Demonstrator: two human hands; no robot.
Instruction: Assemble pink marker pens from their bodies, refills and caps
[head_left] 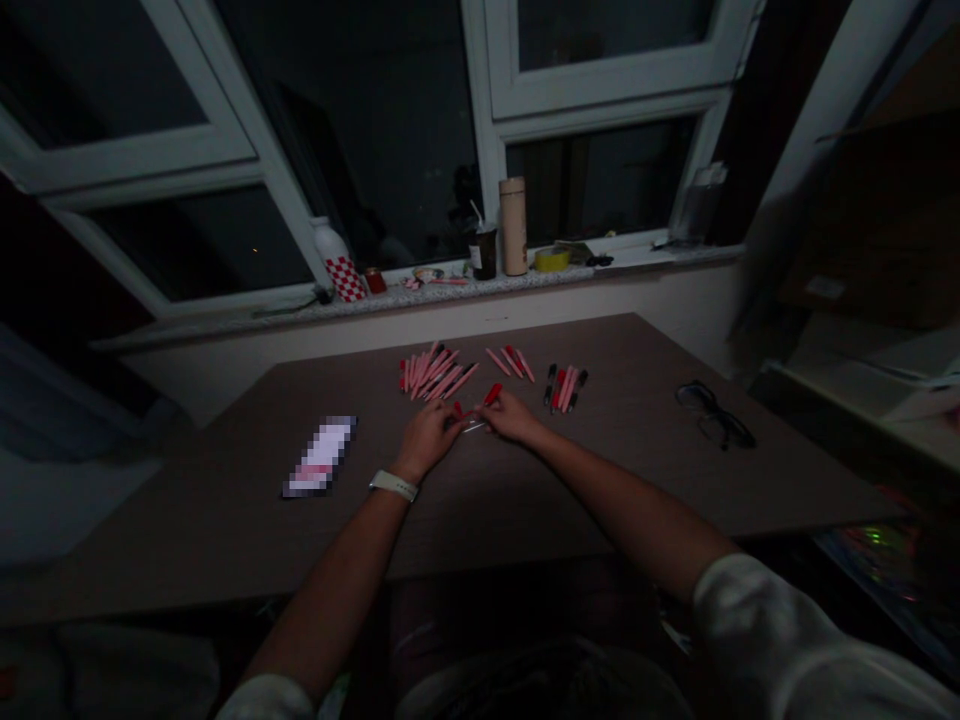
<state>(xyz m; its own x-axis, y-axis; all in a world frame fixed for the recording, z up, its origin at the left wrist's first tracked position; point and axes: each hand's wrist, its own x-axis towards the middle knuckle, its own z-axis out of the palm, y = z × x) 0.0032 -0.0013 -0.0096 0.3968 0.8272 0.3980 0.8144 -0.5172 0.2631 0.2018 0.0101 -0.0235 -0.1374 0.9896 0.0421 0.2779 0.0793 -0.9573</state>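
My left hand (pixel 429 436), with a pale band on its wrist, is closed in a pinch on a small red pen part (pixel 458 409). Close beside it, my right hand (pixel 514 416) pinches a red pen cap (pixel 493 393), whose end sticks up past the fingers. Between the fingertips shows a thin, clear or silvery piece (pixel 474 426); which hand holds it I cannot tell. Just beyond the hands lies a pile of pink pens (pixel 431 373). A few pink and red pens (pixel 513 362) are to its right, then a row of black, red and pink pens (pixel 566 388).
A phone (pixel 321 456) lies on the table (pixel 480 530) at left, and eyeglasses (pixel 715 412) at right. Along the windowsill stand a checkered bottle (pixel 341 265), a dark cup with a straw (pixel 482 250), a tan flask (pixel 514 227) and a yellow tape roll (pixel 552 260).
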